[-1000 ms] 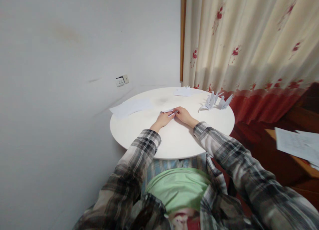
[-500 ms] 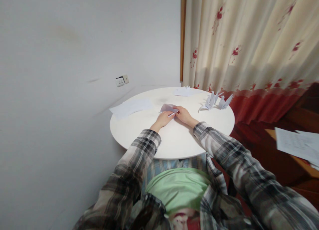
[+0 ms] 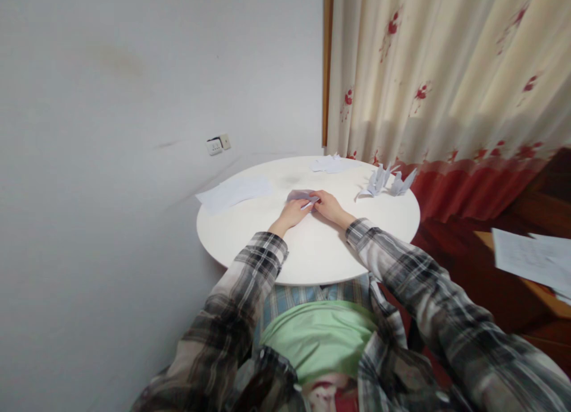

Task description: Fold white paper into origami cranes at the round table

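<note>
A small folded sheet of paper (image 3: 300,194) is between my two hands over the middle of the round white table (image 3: 321,251). My left hand (image 3: 294,212) is closed on its near left side. On the right side, my right hand (image 3: 329,206) pinches the paper's edge with thumb and fingers. The fingertips of both hands almost meet, and they hide part of the folds.
Folded paper cranes (image 3: 378,181) stand at the table's right side. Flat white sheets (image 3: 236,193) lie at the left, and more paper pieces (image 3: 331,164) at the back. A wall socket (image 3: 215,147) is beyond; printed sheets (image 3: 530,257) rest at far right.
The raised far part of the folded paper has come down a little and looks flatter. Both hands stay in nearly the same place, still on the paper.
</note>
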The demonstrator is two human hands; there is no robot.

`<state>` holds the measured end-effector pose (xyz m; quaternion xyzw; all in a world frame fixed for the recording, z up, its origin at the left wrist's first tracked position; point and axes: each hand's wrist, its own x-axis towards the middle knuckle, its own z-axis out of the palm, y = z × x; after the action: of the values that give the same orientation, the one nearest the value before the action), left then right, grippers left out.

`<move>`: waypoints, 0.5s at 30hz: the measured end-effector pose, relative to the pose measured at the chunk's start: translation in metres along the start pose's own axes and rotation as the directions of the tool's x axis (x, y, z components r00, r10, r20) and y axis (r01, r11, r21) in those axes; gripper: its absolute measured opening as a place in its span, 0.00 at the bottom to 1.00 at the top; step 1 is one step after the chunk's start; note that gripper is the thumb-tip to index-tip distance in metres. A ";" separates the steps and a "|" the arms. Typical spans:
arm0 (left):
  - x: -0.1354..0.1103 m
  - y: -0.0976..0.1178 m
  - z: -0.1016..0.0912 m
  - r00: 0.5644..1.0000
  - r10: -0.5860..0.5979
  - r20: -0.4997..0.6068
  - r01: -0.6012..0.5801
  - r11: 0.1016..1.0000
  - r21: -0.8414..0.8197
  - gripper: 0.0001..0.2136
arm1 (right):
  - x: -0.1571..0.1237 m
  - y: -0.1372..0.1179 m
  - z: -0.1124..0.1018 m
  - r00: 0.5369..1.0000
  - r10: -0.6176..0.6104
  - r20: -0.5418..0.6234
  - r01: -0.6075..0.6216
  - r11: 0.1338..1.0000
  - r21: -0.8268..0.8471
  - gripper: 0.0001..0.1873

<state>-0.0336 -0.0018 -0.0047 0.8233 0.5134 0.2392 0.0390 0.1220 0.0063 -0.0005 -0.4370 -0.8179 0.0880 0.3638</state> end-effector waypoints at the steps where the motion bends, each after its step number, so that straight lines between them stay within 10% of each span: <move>1: 0.000 0.000 0.000 1.000 0.001 -0.003 -0.001 1.000 0.000 0.20 | 0.000 -0.001 0.000 1.000 -0.001 0.003 0.001 1.000 -0.006 0.21; 15: -0.002 0.003 -0.002 1.000 -0.010 -0.005 0.010 1.000 -0.015 0.19 | -0.002 -0.005 -0.004 1.000 0.011 0.006 -0.011 1.000 0.005 0.20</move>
<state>-0.0328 -0.0048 -0.0024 0.8198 0.5158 0.2446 0.0451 0.1221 0.0008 0.0030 -0.4404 -0.8162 0.0934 0.3621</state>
